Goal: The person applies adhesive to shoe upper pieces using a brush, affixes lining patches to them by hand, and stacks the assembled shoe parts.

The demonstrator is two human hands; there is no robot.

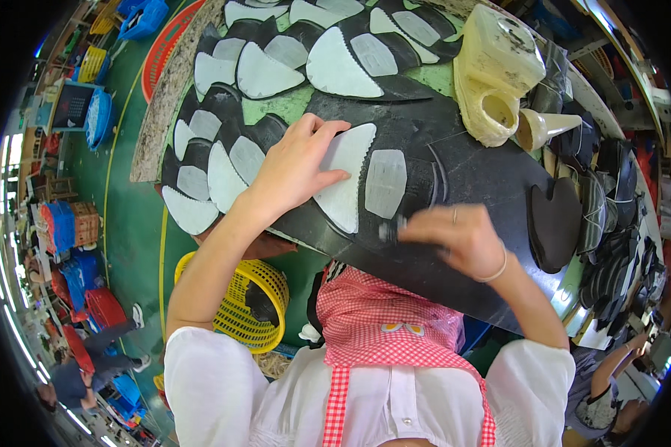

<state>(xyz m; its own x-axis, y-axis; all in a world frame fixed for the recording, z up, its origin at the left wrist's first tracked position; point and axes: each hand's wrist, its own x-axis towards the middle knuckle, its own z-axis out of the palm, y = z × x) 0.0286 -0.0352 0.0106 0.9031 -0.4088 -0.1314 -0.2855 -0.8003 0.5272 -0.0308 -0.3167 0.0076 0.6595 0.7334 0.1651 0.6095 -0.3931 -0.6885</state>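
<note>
White serrated-edge fabric piece lies on black work board, left hand flat on it, fingers spread, pressing. Right hand blurred, closed around small tool at lower edge of second, greyish piece; tool too blurred to identify. Rows of black-and-white cut pieces fan across the table behind. Cream plastic jug upper right, cone-shaped nozzle beside it. Yellow basket below the board.
</note>
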